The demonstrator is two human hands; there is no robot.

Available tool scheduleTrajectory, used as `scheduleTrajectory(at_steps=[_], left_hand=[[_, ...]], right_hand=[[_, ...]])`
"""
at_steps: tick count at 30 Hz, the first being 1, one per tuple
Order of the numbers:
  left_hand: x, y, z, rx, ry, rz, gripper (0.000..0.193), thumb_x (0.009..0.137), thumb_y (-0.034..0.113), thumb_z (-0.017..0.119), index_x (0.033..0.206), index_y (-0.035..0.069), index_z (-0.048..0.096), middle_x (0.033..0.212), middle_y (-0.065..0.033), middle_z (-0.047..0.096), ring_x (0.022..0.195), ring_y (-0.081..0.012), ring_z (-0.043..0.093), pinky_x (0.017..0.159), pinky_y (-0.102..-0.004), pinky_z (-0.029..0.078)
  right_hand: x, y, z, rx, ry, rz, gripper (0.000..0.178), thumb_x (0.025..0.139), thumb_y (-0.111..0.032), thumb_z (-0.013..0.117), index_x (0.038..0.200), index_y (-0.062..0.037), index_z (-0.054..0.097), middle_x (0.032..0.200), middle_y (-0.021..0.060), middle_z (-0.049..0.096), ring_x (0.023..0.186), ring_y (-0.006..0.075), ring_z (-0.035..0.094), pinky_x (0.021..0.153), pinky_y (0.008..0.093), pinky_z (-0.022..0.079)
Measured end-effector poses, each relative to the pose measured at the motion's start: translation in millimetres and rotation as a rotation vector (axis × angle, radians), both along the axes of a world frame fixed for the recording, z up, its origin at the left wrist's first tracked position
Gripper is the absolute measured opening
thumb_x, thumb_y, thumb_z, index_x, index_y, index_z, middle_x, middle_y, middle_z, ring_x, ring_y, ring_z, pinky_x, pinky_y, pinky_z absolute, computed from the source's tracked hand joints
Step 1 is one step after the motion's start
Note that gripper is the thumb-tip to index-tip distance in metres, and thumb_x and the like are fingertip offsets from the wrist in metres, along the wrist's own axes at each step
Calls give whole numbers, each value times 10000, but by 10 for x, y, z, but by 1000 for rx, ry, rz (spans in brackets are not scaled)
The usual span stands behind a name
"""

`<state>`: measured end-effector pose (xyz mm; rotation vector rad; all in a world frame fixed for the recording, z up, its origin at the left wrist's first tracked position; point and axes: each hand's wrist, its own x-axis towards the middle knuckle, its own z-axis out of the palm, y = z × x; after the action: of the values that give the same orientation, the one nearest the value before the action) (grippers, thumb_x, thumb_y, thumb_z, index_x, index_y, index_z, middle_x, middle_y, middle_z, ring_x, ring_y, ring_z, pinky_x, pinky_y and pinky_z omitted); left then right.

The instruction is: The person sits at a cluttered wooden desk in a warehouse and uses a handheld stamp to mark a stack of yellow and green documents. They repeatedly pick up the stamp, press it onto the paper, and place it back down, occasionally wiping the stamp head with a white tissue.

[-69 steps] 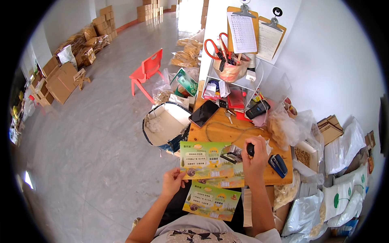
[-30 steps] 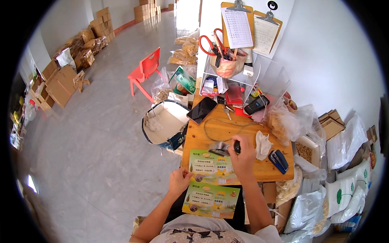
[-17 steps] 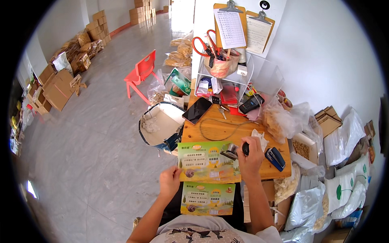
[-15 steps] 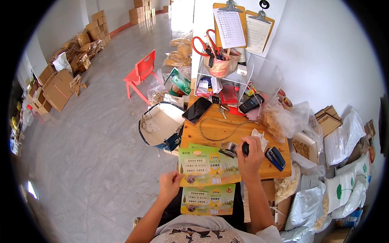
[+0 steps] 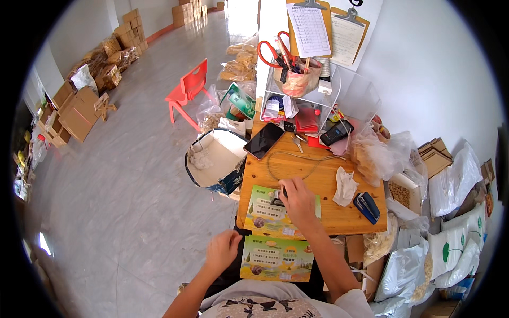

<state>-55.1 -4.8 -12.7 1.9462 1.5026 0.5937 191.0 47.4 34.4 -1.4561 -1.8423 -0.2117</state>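
A green and yellow printed sheet lies on the wooden table near its front edge. My right hand grips a stamp with a black handle and a metal frame, its base on this sheet. Much of the stamp is hidden by the fingers. A second sheet of the same print rests in front of the table, over my lap. My left hand hovers at the left of the two sheets, fingers curled together, with nothing seen in them.
A blue stapler and a crumpled tissue lie on the table's right side. Farther back are a phone, a cord, keys and a clear organizer with scissors. A lined box stands left; bags crowd the right.
My left hand has let go of the upper sheet, which now lies flat on the table. My right hand has carried the stamp left onto that sheet. The whole view has shifted slightly.
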Motion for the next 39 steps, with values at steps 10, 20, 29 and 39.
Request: scheduleTrajectory(at_steps=[10,20,29,39], left_hand=[[406,599,-142,-118,101,53,317,804,352,734,738,47,679,687,-122,673,668,-315,662,589,-425,497],[315,584,-356,-54,-71,78,258,828,253,692,736,14,662,710,-185,650,681,-381,640,601,-482,490],[305,345,40,329,115,43,178,919,140,565,805,34,653,621,-173,625,588,-359,627,510,-431,465],[-47,-437,-142,-303,-252,-21,293,963,200,556,747,3,546,574,-178,586,510,-312,632,463,-396,447]], right_hand=[[2,53,-261,-46,169,14,340,669,7,746,959,-69,586,862,105,533,782,309,575,653,410,459],[133,-131,555,272,286,-131,347,694,107,655,1002,-44,601,866,119,584,751,296,605,638,360,485],[337,-311,613,300,233,-204,342,689,96,666,994,-40,596,861,126,584,771,314,596,651,372,479],[201,-133,380,211,199,-77,370,679,34,718,1014,-70,601,897,104,583,780,309,605,618,386,479]])
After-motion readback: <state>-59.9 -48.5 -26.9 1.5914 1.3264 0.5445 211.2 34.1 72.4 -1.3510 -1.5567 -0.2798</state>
